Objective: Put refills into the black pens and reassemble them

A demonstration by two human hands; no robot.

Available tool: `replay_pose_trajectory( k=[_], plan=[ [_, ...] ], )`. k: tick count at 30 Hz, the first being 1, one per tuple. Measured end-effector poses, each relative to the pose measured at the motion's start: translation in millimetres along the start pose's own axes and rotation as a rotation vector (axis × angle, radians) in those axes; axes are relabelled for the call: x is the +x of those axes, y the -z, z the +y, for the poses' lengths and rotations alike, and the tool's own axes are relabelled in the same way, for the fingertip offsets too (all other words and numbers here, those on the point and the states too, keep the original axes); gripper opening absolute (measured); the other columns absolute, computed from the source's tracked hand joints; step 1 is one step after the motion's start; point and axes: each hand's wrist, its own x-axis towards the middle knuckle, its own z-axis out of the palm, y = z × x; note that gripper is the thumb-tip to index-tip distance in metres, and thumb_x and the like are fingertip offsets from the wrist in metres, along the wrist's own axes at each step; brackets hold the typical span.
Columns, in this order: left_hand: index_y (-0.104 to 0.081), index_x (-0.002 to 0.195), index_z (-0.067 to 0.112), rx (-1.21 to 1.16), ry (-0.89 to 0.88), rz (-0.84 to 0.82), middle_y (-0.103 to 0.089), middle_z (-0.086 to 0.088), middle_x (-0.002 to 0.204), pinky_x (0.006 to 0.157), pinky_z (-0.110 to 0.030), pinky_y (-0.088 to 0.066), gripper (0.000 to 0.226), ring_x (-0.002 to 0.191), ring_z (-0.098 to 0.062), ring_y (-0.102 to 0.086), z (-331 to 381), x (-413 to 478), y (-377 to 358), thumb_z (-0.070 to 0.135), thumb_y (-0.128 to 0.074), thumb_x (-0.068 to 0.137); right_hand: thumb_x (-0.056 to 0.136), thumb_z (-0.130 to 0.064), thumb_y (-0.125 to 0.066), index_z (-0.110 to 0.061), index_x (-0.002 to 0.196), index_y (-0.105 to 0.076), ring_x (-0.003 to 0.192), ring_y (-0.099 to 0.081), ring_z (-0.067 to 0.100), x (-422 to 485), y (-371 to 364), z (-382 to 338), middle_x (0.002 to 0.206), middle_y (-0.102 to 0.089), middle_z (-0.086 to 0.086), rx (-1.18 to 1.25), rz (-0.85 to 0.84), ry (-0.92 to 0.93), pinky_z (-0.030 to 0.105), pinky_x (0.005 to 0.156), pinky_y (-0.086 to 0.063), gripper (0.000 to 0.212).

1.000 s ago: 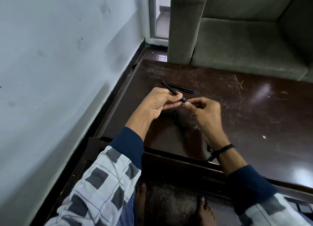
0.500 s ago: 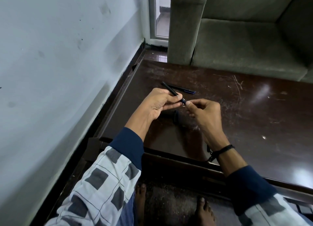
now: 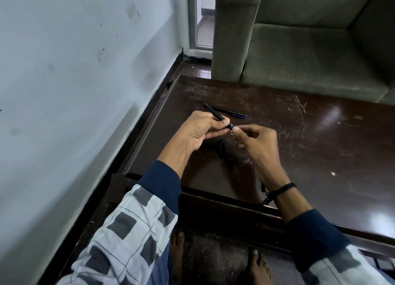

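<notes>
Grips a black pen (image 3: 213, 112) in the left hand (image 3: 201, 133), thumb and curled fingers wrapped round the barrel, far end slanting up and left above the counter (image 3: 320, 148). Pinches the pen's near, blue-tinted end between thumb and forefinger of the right hand (image 3: 258, 142), other fingers curled. Just beyond, lying flat on the counter: a second dark pen (image 3: 232, 113) with a blue tip. Below the hands, resting on the counter: a small dark pen part (image 3: 222, 149), partly hidden. Any print on the pens too small to read.
</notes>
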Motion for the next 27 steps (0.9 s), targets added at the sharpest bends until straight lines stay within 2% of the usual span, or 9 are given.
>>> replay_pose_trajectory(
  k=[2,6,9,11,15,17,22,25,27],
  plan=[
    [-0.079,0.081,0.001,0.004,0.002,-0.001,-0.079,-0.013,0.084,0.066,-0.022,-0.061,0.01,0.082,-0.022,-0.078,-0.2,0.0,-0.6,-0.008,-0.076,0.083,0.091,-0.027,-0.078,-0.023,0.096,-0.078,0.078,-0.076,0.018,-0.5,-0.9,1.0,0.079,-0.078,0.001,-0.02,0.013,0.013,0.045,0.079,-0.064,0.006],
    [-0.079,0.083,-0.001,-0.01,-0.001,-0.002,-0.079,-0.015,0.086,0.067,-0.023,-0.061,0.008,0.082,-0.025,-0.078,0.5,-0.2,0.0,-0.009,-0.075,0.084,0.085,-0.036,-0.084,-0.023,0.111,-0.075,0.091,-0.075,0.015,0.2,-0.1,0.6,0.092,-0.078,-0.002,0.0,0.01,0.009,0.038,0.081,-0.061,0.03],
    [-0.079,0.084,0.0,0.003,0.0,0.002,-0.079,-0.014,0.087,0.067,-0.023,-0.061,0.009,0.084,-0.022,-0.078,0.2,-0.3,-0.1,-0.008,-0.076,0.083,0.094,-0.029,-0.076,-0.021,0.099,-0.077,0.081,-0.077,0.02,0.8,-0.8,0.9,0.08,-0.078,-0.001,0.004,0.025,-0.004,0.039,0.078,-0.064,0.011],
    [-0.079,0.084,0.0,0.013,0.006,0.001,-0.079,-0.014,0.088,0.067,-0.023,-0.061,0.009,0.084,-0.022,-0.078,-0.2,-0.5,-0.9,-0.008,-0.076,0.083,0.094,-0.026,-0.076,-0.021,0.096,-0.077,0.076,-0.076,0.014,0.9,-1.3,2.2,0.078,-0.078,-0.001,-0.037,0.038,0.013,0.04,0.077,-0.064,0.005],
    [-0.078,0.088,-0.002,0.001,-0.003,-0.001,-0.079,-0.014,0.086,0.068,-0.024,-0.061,0.008,0.084,-0.023,-0.078,0.5,-1.0,0.2,-0.009,-0.075,0.084,0.09,-0.038,-0.078,-0.024,0.105,-0.076,0.084,-0.075,0.01,0.9,-0.6,1.9,0.087,-0.078,-0.004,-0.007,0.011,0.015,0.031,0.074,-0.06,0.02],
    [-0.077,0.09,-0.002,0.006,-0.001,0.003,-0.079,-0.013,0.086,0.068,-0.024,-0.062,0.009,0.085,-0.022,-0.078,0.6,-1.7,-0.7,-0.009,-0.074,0.084,0.094,-0.036,-0.074,-0.022,0.098,-0.077,0.079,-0.077,0.015,0.5,-2.0,1.9,0.079,-0.079,-0.004,0.006,0.004,-0.002,0.027,0.069,-0.057,0.014],
    [-0.077,0.091,-0.004,-0.007,0.005,0.0,-0.079,-0.014,0.086,0.068,-0.024,-0.062,0.009,0.083,-0.022,-0.078,2.0,-2.3,-1.5,-0.009,-0.074,0.084,0.092,-0.043,-0.075,-0.027,0.1,-0.076,0.084,-0.075,0.011,0.1,-2.1,0.7,0.087,-0.079,-0.004,-0.031,0.021,0.015,0.037,0.077,-0.062,0.017],
    [-0.077,0.089,-0.002,0.0,0.013,0.008,-0.079,-0.013,0.085,0.066,-0.023,-0.061,0.008,0.082,-0.021,-0.078,1.8,-1.6,-0.6,-0.008,-0.074,0.084,0.093,-0.032,-0.076,-0.025,0.095,-0.077,0.077,-0.075,0.011,0.5,-1.1,0.8,0.08,-0.078,-0.003,-0.053,0.021,0.007,0.043,0.079,-0.064,0.007],
    [-0.077,0.088,-0.001,0.004,0.013,0.006,-0.079,-0.013,0.085,0.066,-0.023,-0.061,0.008,0.082,-0.021,-0.078,1.1,-0.9,-0.6,-0.008,-0.074,0.085,0.091,-0.029,-0.079,-0.026,0.097,-0.077,0.081,-0.074,0.01,0.4,-1.3,1.3,0.083,-0.077,-0.004,-0.062,0.031,0.032,0.041,0.078,-0.064,0.007]
  ],
)
